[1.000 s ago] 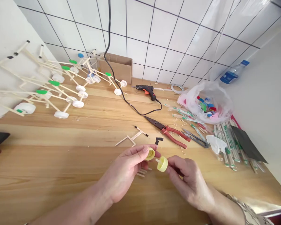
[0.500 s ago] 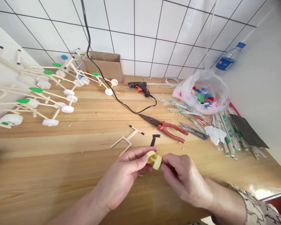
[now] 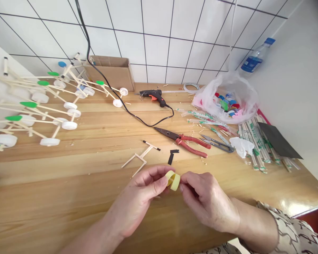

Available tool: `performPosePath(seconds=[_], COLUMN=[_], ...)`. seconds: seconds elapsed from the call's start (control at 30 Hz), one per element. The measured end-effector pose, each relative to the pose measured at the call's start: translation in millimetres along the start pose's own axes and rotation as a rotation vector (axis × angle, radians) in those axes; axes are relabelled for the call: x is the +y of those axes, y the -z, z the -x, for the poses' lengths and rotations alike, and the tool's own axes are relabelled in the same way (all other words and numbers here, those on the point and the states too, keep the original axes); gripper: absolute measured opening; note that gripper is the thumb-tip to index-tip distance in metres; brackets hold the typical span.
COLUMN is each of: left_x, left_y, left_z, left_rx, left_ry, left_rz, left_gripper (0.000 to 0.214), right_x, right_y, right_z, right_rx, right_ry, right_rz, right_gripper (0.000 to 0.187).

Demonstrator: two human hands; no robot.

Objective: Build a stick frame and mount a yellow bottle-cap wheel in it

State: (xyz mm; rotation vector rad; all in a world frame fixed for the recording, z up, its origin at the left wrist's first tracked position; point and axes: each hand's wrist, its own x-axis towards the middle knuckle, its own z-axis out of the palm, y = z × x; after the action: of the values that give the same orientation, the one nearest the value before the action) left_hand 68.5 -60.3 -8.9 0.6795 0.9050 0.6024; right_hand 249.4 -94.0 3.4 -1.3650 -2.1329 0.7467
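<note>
My left hand [image 3: 145, 194] pinches a yellow bottle cap [image 3: 169, 175] between thumb and fingers. A second yellow bottle cap [image 3: 176, 182] sits right beside it, with a short pale stick partly visible between the two. The fingertips of my right hand [image 3: 205, 199] are closed at the outer side of this second cap; what lies inside that pinch is hidden. Just beyond my hands lies a small wooden stick frame [image 3: 142, 157] with black-wrapped tips. Two black strips [image 3: 171, 158] are close to it on the wooden table [image 3: 76, 197].
Red-handled pliers [image 3: 192, 145], thread snips [image 3: 218, 144] and a glue gun [image 3: 154, 95] lie beyond. Stick cars with white cap wheels [image 3: 49, 141] fill the left. A cardboard box [image 3: 111, 76], a bag of caps [image 3: 201, 97], wrapped chopsticks [image 3: 250, 141] and a bottle [image 3: 254, 61] stand around.
The two yellow caps have turned slightly and look closer together, so less of the stick between them shows. The whole view has shifted a little to the right.
</note>
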Motion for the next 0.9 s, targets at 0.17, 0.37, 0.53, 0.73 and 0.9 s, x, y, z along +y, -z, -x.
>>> performPosePath(seconds=[0.17, 0.37, 0.53, 0.73, 0.9], left_x=[0.9, 1.9, 1.4, -1.4, 0.2], left_y=[-1.0, -1.9, -1.6, -1.7, -5.0], left_z=[-0.7, 0.2, 0.3, -0.3, 6.8], left_rx=[0.007, 0.016, 0.008, 0.041, 0.110], left_ry=[0.010, 0.008, -0.022, -0.129, -0.244], left_rz=[0.023, 0.021, -0.008, -0.143, -0.294], left_gripper=[0.026, 0.028, 0.028, 0.026, 0.019], right_x=[-0.8, -0.6, -0.7, -2.5, -7.3], right_y=[0.7, -1.1, -2.7, -3.4, 0.8], right_z=[0.6, 1.8, 3.4, 5.0, 3.2], right_rx=[-0.003, 0.010, 0.012, 0.023, -0.007], right_ry=[-0.020, -0.035, -0.051, -0.062, -0.053], right_rz=[-0.023, -0.026, -0.025, -0.065, -0.197], right_gripper=[0.014, 0.014, 0.013, 0.012, 0.013])
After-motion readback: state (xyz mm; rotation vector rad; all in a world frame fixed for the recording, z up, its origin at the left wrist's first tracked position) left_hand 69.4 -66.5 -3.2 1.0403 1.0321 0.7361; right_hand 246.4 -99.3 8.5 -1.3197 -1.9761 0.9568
